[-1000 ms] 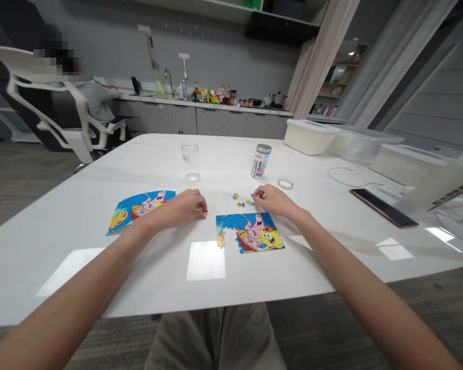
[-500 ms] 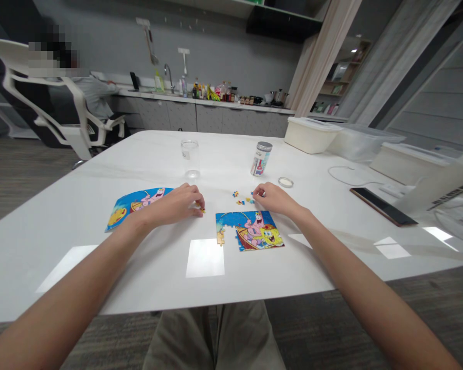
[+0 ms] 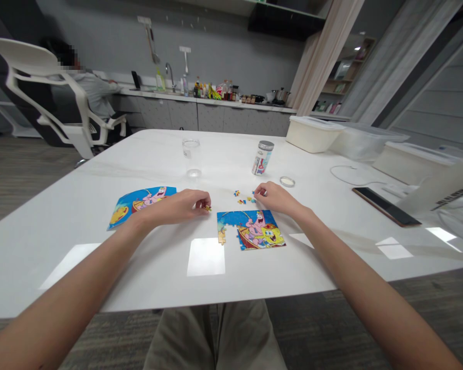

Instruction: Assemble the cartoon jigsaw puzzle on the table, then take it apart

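A partly assembled cartoon jigsaw puzzle (image 3: 252,229) lies on the white table (image 3: 177,267) in front of me. My left hand (image 3: 185,204) rests left of it, fingers curled and pinching a small yellow puzzle piece (image 3: 207,208). My right hand (image 3: 274,197) sits at the puzzle's top right corner, fingers curled on a small piece I can barely see. Several loose pieces (image 3: 241,197) lie between my hands. A printed reference picture (image 3: 141,203) lies flat to the left.
A clear glass (image 3: 192,157), a lidded jar (image 3: 263,158) and a small round lid (image 3: 287,181) stand beyond the puzzle. A dark phone (image 3: 386,206), a cable and plastic bins (image 3: 312,134) are at the right. Another person sits in a white chair (image 3: 50,92) at far left.
My left hand has slid slightly to the right toward the puzzle with its piece. My right hand stays almost still.
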A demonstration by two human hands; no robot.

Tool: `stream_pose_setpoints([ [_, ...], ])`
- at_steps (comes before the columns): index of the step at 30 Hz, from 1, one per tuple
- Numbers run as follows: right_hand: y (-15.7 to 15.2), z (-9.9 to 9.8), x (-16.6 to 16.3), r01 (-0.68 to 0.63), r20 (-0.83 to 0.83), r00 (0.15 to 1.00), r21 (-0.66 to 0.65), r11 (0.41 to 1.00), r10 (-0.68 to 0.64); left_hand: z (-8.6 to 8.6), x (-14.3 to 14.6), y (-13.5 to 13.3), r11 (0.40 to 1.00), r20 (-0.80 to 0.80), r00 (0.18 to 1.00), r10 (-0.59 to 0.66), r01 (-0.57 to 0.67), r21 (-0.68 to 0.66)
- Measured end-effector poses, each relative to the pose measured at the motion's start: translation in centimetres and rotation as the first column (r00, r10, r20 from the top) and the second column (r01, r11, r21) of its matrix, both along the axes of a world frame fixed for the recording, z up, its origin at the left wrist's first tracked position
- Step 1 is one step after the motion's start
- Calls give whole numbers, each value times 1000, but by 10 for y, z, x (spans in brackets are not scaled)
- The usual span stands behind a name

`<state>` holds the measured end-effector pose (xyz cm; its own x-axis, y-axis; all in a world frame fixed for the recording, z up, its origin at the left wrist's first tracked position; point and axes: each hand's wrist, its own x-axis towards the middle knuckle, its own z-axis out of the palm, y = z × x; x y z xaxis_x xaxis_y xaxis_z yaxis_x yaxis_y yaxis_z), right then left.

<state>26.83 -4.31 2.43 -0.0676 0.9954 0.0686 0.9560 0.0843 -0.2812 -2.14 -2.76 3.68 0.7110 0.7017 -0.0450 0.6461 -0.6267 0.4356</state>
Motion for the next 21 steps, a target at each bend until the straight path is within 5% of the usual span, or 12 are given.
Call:
stream_pose_setpoints([
  [5,-4,5,-6,-136,-114,982,108,985,148,5,9,-5,999,114,993,-42,43,-4],
  [8,-13,9,-18,-373,-297,874,96,923,385,6,17,-11,999,158,987,-36,41,-29],
  [12,-25,9,-36,-559,-387,749,68,827,538,5,23,-15,996,216,976,-29,47,-80],
  [21,-30,1,-48,-540,-533,675,115,834,511,-1,28,-20,997,351,935,-56,72,-32],
])
